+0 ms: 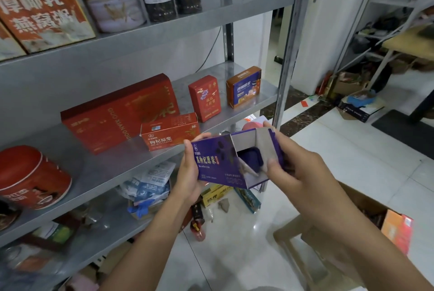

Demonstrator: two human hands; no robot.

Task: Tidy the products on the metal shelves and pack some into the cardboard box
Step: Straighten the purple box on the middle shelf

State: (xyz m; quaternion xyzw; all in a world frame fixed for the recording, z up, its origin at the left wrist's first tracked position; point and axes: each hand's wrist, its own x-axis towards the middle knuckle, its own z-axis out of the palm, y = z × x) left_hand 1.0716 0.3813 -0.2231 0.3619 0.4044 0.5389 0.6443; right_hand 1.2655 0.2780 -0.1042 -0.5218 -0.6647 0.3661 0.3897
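Over on the middle metal shelf (94, 168) sit a red tin (30, 178), a large red box (112, 114) and a small red carton (169, 134); just off that shelf's edge the left hand (190, 173) curls its fingers round the left end of a purple box (218, 163). Its right end gapes open, the right hand (288, 168) pinching a flap there between thumb and fingers. Lower right sits the cardboard box (366, 206).

A purple box (217, 161) is held tilted at centre frame, its right end flap open and a dark purple tray showing inside. Red boxes (169, 134) stand on the metal shelves (94, 170), centre left. The cardboard box (361, 199) lies open at lower right.
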